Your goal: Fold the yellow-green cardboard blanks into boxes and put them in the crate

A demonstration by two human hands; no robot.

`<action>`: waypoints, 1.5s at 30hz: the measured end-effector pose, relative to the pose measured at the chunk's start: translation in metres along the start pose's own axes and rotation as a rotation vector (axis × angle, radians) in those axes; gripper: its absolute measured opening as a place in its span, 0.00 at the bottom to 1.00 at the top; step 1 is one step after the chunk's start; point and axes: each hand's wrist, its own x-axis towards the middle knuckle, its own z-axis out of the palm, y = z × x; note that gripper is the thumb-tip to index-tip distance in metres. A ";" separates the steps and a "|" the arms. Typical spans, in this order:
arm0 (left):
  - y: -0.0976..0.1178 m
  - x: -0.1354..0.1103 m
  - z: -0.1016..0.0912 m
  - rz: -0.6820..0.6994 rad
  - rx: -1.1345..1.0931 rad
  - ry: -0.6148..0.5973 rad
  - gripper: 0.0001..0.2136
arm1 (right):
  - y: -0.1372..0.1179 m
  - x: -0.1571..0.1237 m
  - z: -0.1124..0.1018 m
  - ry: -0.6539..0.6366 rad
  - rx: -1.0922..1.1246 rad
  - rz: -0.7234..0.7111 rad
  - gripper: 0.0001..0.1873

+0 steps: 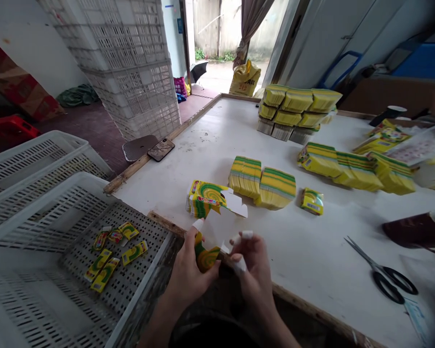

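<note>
My left hand (190, 270) is closed around a small yellow and green carton (207, 255), partly unfolded with its white inner side showing. My right hand (253, 266) is beside the carton's open end, its fingers curled but apart, thumb below and index finger above; I cannot tell whether a fingertip touches the flap. White tape wraps several fingertips on both hands. Just beyond my hands lies a pile of flat printed cartons (206, 193), the top one with white flaps pointing right. Behind it stand two bundles of flat cartons (244, 175).
A white crate (137, 299) at left holds several filled cartons (105, 274). The white table (210, 140) carries a phone (161, 149), stacked bundles (293, 108), a row of bundles (355, 169), one closed carton (312, 201), scissors (380, 273) and a dark cup (413, 229).
</note>
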 end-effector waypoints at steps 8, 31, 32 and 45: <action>0.008 -0.012 0.005 0.160 -0.088 -0.159 0.32 | 0.004 0.010 0.001 -0.273 0.533 0.728 0.20; 0.012 0.001 0.005 0.064 -0.010 -0.140 0.26 | 0.001 0.021 -0.020 -0.554 0.555 0.440 0.26; 0.011 0.001 0.005 0.061 0.006 -0.138 0.26 | 0.002 0.021 -0.019 -0.532 0.555 0.439 0.23; 0.004 0.002 0.004 0.141 0.347 -0.262 0.26 | -0.002 0.025 -0.011 -0.419 0.246 0.550 0.19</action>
